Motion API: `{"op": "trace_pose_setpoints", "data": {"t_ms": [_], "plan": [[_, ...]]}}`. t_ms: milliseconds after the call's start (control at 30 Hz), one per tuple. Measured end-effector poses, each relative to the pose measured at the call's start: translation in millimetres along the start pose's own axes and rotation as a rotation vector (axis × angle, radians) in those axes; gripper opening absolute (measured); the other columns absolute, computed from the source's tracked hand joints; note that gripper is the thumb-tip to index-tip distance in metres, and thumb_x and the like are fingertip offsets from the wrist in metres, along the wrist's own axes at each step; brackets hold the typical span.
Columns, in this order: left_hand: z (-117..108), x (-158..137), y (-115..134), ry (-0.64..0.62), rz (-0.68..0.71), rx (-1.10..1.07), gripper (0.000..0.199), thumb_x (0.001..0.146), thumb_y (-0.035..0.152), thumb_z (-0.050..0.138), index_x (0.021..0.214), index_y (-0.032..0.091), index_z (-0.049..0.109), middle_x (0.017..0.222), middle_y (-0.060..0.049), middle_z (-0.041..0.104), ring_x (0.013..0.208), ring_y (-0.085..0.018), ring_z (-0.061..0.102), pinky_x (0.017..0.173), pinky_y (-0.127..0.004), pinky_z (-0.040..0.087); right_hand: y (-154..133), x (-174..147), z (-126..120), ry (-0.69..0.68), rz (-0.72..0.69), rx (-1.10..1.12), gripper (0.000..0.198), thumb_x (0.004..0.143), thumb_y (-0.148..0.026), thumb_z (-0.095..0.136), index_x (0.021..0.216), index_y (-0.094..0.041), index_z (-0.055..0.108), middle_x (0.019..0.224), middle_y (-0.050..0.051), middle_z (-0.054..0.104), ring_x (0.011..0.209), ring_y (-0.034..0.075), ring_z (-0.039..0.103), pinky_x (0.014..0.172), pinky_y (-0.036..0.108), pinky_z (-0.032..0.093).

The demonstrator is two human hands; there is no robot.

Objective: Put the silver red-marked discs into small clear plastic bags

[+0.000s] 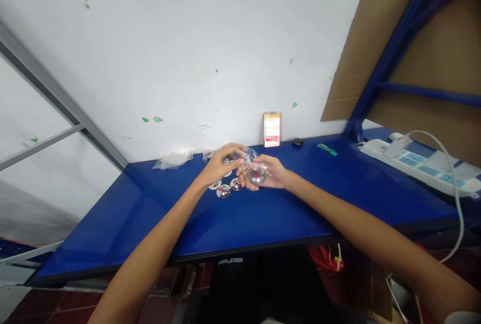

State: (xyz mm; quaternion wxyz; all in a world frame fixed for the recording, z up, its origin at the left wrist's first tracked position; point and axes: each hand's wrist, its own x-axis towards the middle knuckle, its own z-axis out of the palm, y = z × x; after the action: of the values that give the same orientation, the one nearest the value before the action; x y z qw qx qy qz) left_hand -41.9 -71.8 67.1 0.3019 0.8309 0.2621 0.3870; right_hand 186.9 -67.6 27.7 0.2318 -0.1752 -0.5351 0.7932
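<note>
My right hand (276,173) holds a clear plastic bag (251,154) with a round, shiny metal piece (257,176) in it, which bears a small red mark. From the other side my left hand (221,165) pinches the bag near its upper end, fingers closed on the thin film. Both hands are just above the blue table, nearly touching. Below and beside my left hand lie several round white cards with shiny domed metal pieces and red loops (223,191). Some of these are partly hidden by the left hand.
Clear plastic bags (175,159) lie by the wall at left. A lit phone (272,129) leans on the wall, near a small black case (297,141) and a green item (327,149). A white power strip (421,166) with a cable is at right on the blue table (150,224).
</note>
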Motion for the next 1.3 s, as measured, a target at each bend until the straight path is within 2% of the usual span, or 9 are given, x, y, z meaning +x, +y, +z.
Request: {"op": "trace_pose_setpoints", "data": {"t_ms": [200, 400, 633, 733, 867, 1033, 1133, 1233, 1300], "plan": [[-2, -1, -1, -0.215, -0.052, -0.172, 0.016, 0.099, 0.038, 0.074, 0.104, 0.025, 0.083, 0.141, -0.012, 0.068, 0.128, -0.029, 0.066, 0.103, -0.046, 0.057, -3, -3, -1, -0.071, 0.095, -0.043, 0.055, 0.093, -0.059, 0.038, 0.106, -0.015, 0.069, 0.096, 0.019, 0.078, 0.067, 0.027, 0.066, 0.059, 0.036, 0.052], [2, -4, -5, -0.313, -0.249, -0.257, 0.029, 0.095, 0.047, 0.078, 0.114, 0.026, 0.085, 0.129, -0.012, 0.074, 0.094, -0.024, 0.074, 0.085, -0.042, 0.062, -10, -8, 0, -0.142, 0.203, -0.041, 0.061, 0.095, -0.063, 0.033, 0.106, -0.014, 0.069, 0.107, 0.024, 0.079, 0.085, 0.036, 0.076, 0.066, 0.046, 0.062], [5, -4, -4, -0.339, -0.196, -0.348, 0.031, 0.093, 0.047, 0.080, 0.116, 0.027, 0.086, 0.152, -0.012, 0.063, 0.138, -0.035, 0.061, 0.112, -0.049, 0.054, -14, -9, -2, -0.229, 0.278, -0.009, 0.063, 0.095, -0.064, 0.035, 0.112, -0.013, 0.069, 0.105, 0.026, 0.079, 0.091, 0.040, 0.076, 0.056, 0.046, 0.063], [6, -3, 0, -0.364, -0.121, -0.262, 0.030, 0.095, 0.043, 0.079, 0.120, 0.029, 0.086, 0.154, -0.012, 0.061, 0.142, -0.034, 0.059, 0.116, -0.048, 0.050, -13, -8, -5, -0.238, 0.286, -0.031, 0.067, 0.096, -0.067, 0.036, 0.114, -0.012, 0.069, 0.105, 0.026, 0.080, 0.089, 0.038, 0.076, 0.054, 0.045, 0.064], [7, -3, 1, -0.323, -0.067, -0.089, 0.025, 0.101, 0.041, 0.072, 0.118, 0.031, 0.087, 0.141, -0.011, 0.071, 0.130, -0.030, 0.067, 0.114, -0.046, 0.051, -12, -9, -8, -0.219, 0.304, -0.052, 0.079, 0.098, -0.078, 0.027, 0.117, -0.014, 0.069, 0.104, 0.023, 0.080, 0.088, 0.036, 0.078, 0.057, 0.043, 0.065], [8, -3, -5, -0.217, -0.064, 0.001, 0.028, 0.104, 0.044, 0.067, 0.117, 0.028, 0.087, 0.132, -0.008, 0.078, 0.123, -0.029, 0.071, 0.111, -0.042, 0.054, -16, -10, -11, -0.121, 0.244, -0.109, 0.095, 0.096, -0.091, 0.019, 0.116, -0.013, 0.070, 0.109, 0.022, 0.080, 0.092, 0.034, 0.079, 0.067, 0.044, 0.068], [6, -3, -13, -0.175, -0.154, 0.022, 0.035, 0.104, 0.049, 0.065, 0.116, 0.024, 0.087, 0.120, -0.009, 0.082, 0.108, -0.027, 0.077, 0.097, -0.038, 0.060, -19, -11, -14, 0.009, 0.193, -0.223, 0.099, 0.095, -0.095, 0.019, 0.109, -0.014, 0.073, 0.107, 0.021, 0.081, 0.091, 0.032, 0.080, 0.073, 0.043, 0.069], [5, -2, -25, -0.089, -0.292, -0.080, 0.043, 0.100, 0.056, 0.068, 0.113, 0.019, 0.086, 0.109, -0.009, 0.083, 0.085, -0.024, 0.078, 0.081, -0.035, 0.064, -20, -11, -17, 0.202, 0.142, -0.393, 0.090, 0.096, -0.093, 0.027, 0.109, -0.017, 0.074, 0.104, 0.018, 0.081, 0.084, 0.030, 0.078, 0.069, 0.041, 0.068], [5, -2, -32, 0.003, -0.360, -0.189, 0.047, 0.096, 0.059, 0.072, 0.110, 0.016, 0.085, 0.106, -0.010, 0.082, 0.080, -0.023, 0.078, 0.078, -0.036, 0.065, -19, -9, -18, 0.364, 0.027, -0.543, 0.076, 0.098, -0.087, 0.042, 0.116, -0.019, 0.072, 0.111, 0.017, 0.079, 0.086, 0.029, 0.077, 0.068, 0.041, 0.067]]}}
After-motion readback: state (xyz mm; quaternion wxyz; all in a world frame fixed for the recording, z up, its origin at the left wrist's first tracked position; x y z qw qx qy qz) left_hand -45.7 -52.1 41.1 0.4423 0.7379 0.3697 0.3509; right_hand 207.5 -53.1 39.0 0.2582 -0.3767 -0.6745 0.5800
